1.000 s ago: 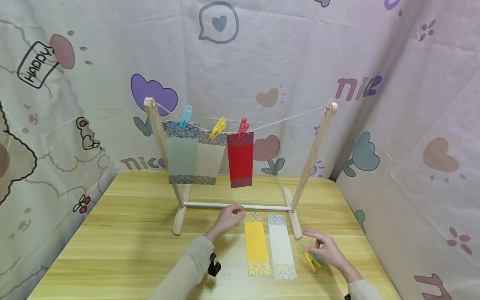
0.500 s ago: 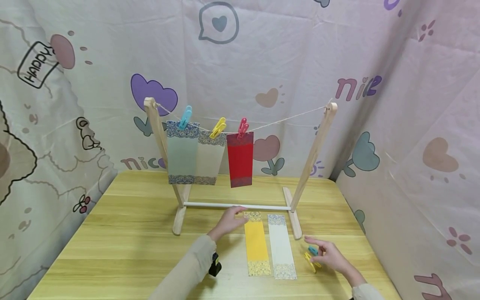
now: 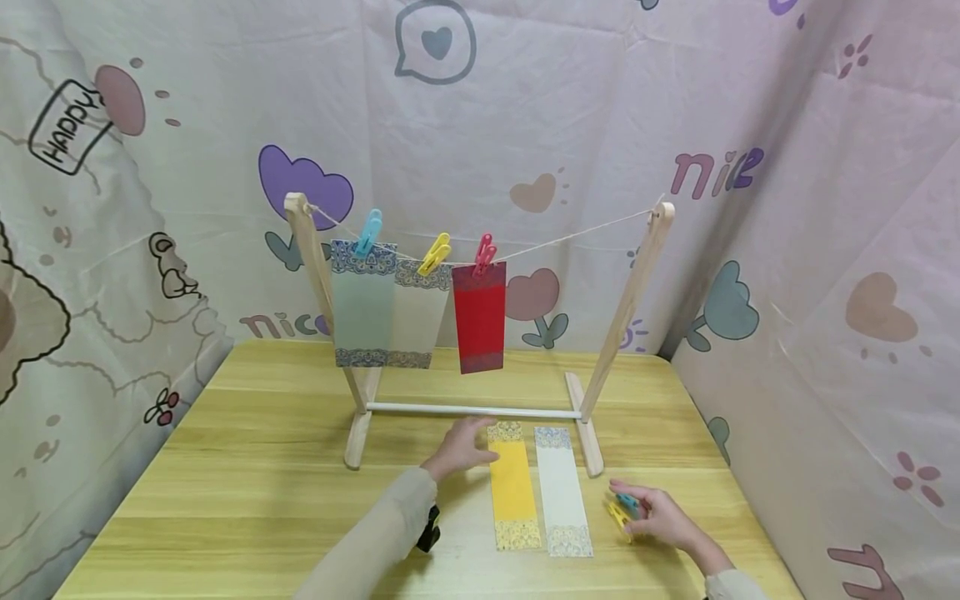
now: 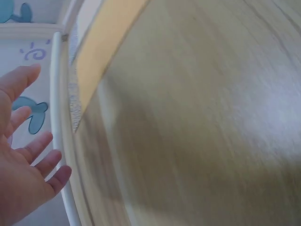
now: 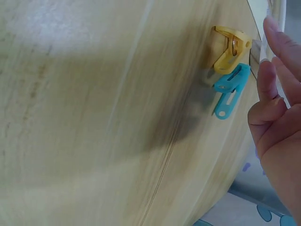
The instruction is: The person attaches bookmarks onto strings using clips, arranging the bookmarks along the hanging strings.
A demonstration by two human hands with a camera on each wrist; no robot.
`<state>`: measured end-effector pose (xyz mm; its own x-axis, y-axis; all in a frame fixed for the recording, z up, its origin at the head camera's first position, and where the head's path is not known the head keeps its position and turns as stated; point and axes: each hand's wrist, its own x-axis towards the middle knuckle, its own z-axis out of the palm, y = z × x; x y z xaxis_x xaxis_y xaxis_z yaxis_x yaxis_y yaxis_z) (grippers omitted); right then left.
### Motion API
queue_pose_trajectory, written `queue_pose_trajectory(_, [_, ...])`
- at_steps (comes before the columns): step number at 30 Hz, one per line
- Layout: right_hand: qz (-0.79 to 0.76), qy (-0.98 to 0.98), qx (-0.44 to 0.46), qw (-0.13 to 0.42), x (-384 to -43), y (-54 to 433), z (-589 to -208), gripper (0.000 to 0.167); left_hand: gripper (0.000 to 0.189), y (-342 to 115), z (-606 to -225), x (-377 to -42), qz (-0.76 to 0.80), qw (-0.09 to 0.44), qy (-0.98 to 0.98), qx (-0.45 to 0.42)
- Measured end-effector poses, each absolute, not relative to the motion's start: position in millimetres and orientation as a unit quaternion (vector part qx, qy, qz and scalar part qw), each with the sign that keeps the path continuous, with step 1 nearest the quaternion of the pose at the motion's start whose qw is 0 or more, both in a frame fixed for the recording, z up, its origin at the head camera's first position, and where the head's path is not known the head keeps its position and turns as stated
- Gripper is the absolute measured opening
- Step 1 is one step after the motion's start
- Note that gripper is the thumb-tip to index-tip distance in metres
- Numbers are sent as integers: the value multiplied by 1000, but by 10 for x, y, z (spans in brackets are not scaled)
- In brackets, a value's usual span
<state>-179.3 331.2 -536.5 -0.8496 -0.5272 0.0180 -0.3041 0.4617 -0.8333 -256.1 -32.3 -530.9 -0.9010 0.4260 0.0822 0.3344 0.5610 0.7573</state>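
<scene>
My left hand (image 3: 459, 450) hovers by the upper left edge of a yellow paper strip (image 3: 513, 483), fingers spread and relaxed. In the left wrist view, nothing lies between the fingers of that left hand (image 4: 23, 160). Beside the yellow strip lies a pale whitish strip (image 3: 562, 492) with patterned ends. My right hand (image 3: 660, 518) is over a yellow clothespin (image 3: 618, 520) and a blue clothespin (image 3: 627, 501). Seen from the right wrist, the yellow clothespin (image 5: 233, 48) and blue clothespin (image 5: 231, 92) rest on the table, apart from the loosely bent fingers of the right hand (image 5: 282, 108).
A wooden frame (image 3: 630, 308) stands behind the strips, with a string (image 3: 577, 236) across its posts. From it hang a pale green strip (image 3: 363, 308), a cream strip (image 3: 418, 321) and a red strip (image 3: 480, 317), clipped by blue, yellow and pink clothespins. Patterned cloth surrounds the table.
My left hand has shifted slightly right, over the edge of the yellow strip. The right hand has moved slightly lower and right, uncovering the blue clothespin. The hanging strips stay put.
</scene>
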Motion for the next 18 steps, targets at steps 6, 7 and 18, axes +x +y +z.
queue_pose_trajectory(6, [-448,848,-248,140,-1784,3315,-5371,67,67,-299,-5315,-2527,327,63,914,232])
queue_pose_trajectory(7, [-447,846,-252,142,-1785,3313,-5369,67,68,-298,-5334,-2533,314,62,917,239])
queue_pose_trajectory(18, [-429,852,-247,170,-1787,3326,-5429,66,95,-311,-5461,-2551,255,81,926,265])
